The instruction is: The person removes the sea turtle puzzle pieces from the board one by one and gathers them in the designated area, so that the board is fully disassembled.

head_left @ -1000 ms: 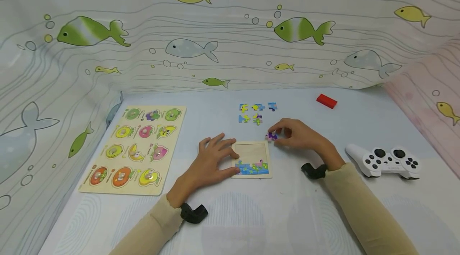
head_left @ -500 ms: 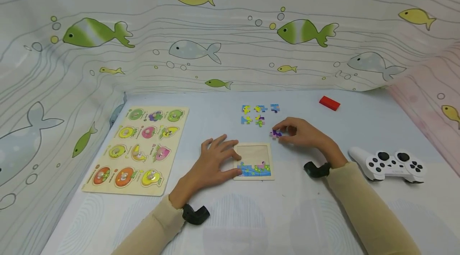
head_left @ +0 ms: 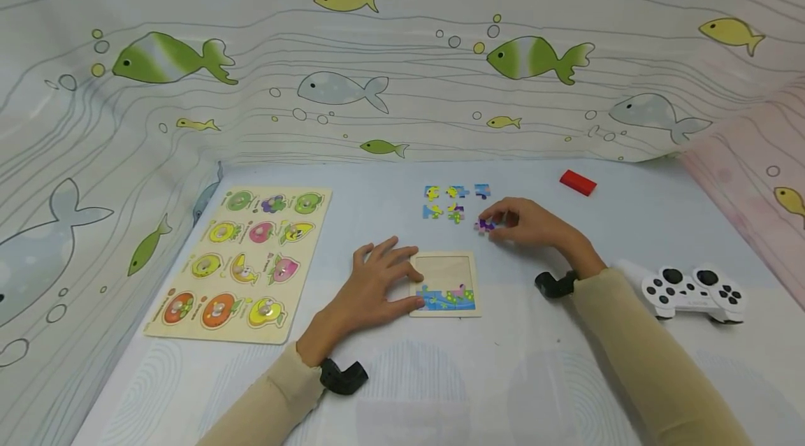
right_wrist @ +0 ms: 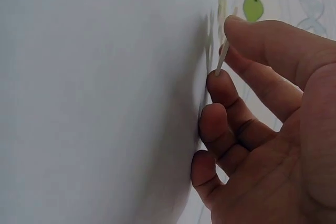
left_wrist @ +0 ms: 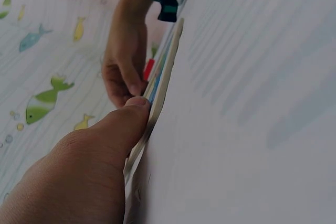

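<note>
A small wooden puzzle tray (head_left: 476,285) lies at the middle of the table, its lower part filled with joined blue, green and pink jigsaw pieces (head_left: 443,299). My left hand (head_left: 380,284) rests at the tray's left side with fingers spread; in the left wrist view its thumb (left_wrist: 137,103) lies on the tray's edge. Beyond the tray's top right corner, my right hand (head_left: 528,224) pinches a purple jigsaw piece (head_left: 484,225) between thumb and fingers. The right wrist view shows that jigsaw piece (right_wrist: 223,59) edge-on, tilted, close to the table.
Several loose jigsaw pieces (head_left: 432,212) lie in two rows behind the tray. A fruit peg puzzle board (head_left: 295,303) is at the left. To the right are a white game controller (head_left: 692,296) and a red block (head_left: 578,182). A fish-print curtain (head_left: 434,93) rises behind.
My right hand has moved slightly away from the tray, toward the loose pieces, carrying the purple jigsaw piece. My left hand stays at the tray. The head view has shifted a little.
</note>
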### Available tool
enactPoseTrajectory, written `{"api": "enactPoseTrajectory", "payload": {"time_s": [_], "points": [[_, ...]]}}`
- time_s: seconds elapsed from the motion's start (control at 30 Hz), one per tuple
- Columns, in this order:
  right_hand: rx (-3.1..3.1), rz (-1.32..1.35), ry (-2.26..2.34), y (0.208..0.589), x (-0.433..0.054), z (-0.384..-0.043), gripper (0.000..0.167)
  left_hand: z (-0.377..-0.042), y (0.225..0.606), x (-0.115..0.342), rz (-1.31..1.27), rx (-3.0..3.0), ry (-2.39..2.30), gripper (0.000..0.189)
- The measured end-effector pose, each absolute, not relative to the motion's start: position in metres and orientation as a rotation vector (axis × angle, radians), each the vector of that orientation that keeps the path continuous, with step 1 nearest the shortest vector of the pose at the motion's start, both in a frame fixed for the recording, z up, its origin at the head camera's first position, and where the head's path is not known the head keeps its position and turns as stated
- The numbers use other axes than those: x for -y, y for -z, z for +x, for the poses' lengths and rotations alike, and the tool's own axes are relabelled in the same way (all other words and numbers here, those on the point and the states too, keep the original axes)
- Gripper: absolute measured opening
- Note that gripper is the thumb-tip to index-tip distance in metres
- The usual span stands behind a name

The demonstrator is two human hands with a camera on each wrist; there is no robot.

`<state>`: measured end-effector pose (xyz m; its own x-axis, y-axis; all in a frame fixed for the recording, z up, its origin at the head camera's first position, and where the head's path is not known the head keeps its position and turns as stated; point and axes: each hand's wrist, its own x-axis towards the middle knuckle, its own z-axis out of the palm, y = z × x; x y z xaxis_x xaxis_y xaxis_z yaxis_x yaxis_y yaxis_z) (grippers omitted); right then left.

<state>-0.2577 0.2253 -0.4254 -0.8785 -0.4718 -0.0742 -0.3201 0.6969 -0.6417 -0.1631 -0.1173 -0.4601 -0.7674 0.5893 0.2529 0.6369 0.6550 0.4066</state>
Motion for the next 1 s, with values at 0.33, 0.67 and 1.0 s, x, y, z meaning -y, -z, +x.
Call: {"api": "enactPoseTrajectory", "payload": {"time_s": [0.33,0.67,1.0], "points": [[-2.678,-0.610,0.908,0.426,-0.225,-0.270,0.035,-0.163,0.460,0.117,-1.031,2.769,0.757,0.030],[-2.691,-0.596,0.853,0.423,-0.221,-0.277,0.036,-0.162,0.458,0.118,-1.041,2.759,0.758,0.030],[-2.702,-0.581,0.811,0.423,-0.218,-0.287,0.036,-0.164,0.460,0.118,-1.040,2.760,0.753,0.030]]}}
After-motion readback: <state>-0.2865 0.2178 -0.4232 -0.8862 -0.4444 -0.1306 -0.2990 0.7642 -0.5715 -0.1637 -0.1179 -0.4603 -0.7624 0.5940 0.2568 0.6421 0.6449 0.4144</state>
